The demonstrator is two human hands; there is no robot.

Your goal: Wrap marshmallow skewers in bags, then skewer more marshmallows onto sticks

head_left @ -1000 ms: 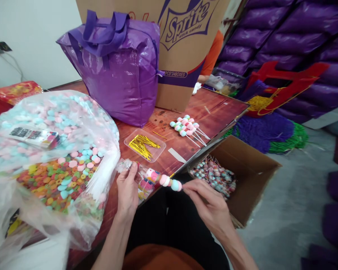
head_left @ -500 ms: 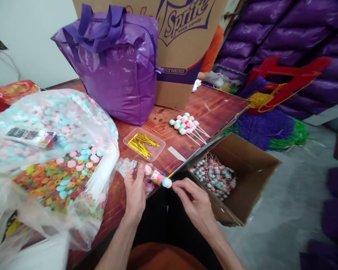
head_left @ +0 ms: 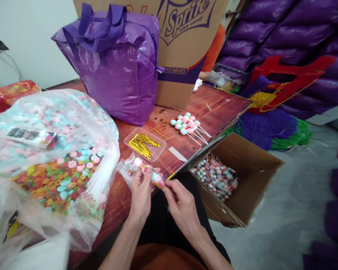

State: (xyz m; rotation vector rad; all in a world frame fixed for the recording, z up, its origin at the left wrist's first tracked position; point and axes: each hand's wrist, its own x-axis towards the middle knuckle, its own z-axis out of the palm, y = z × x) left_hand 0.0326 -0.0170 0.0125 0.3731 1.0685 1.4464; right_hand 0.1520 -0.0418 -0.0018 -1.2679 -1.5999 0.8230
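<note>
A candy skewer (head_left: 157,179) of pink, white and blue marshmallows lies slantwise between my hands, at least partly inside a printed clear wrapper. My left hand (head_left: 142,189) is closed around its middle, thumb on top. At the lower right end, my right hand (head_left: 182,204) pinches with thumb and forefinger; the stick itself is hidden there. Left of the left hand, more printed clear wrappers (head_left: 126,169) rest on the table's edge. Just beyond is a shallow clear tray (head_left: 161,153) of gold twist ties (head_left: 142,144). Several unwrapped candy skewers (head_left: 186,123) lie together farther right.
A big clear bag (head_left: 59,120) of marshmallows and gummy rings covers the left side. A purple bag (head_left: 118,75) and a Sprite carton (head_left: 174,82) stand behind. Right of my knees, an open cardboard box (head_left: 259,168) holds many wrapped skewers. Someone's orange sleeve (head_left: 214,48) shows behind the carton.
The skewer has slid up and left into the wrapper, so its pink end now shows above my left thumb. My right hand has moved left, closer to my left hand.
</note>
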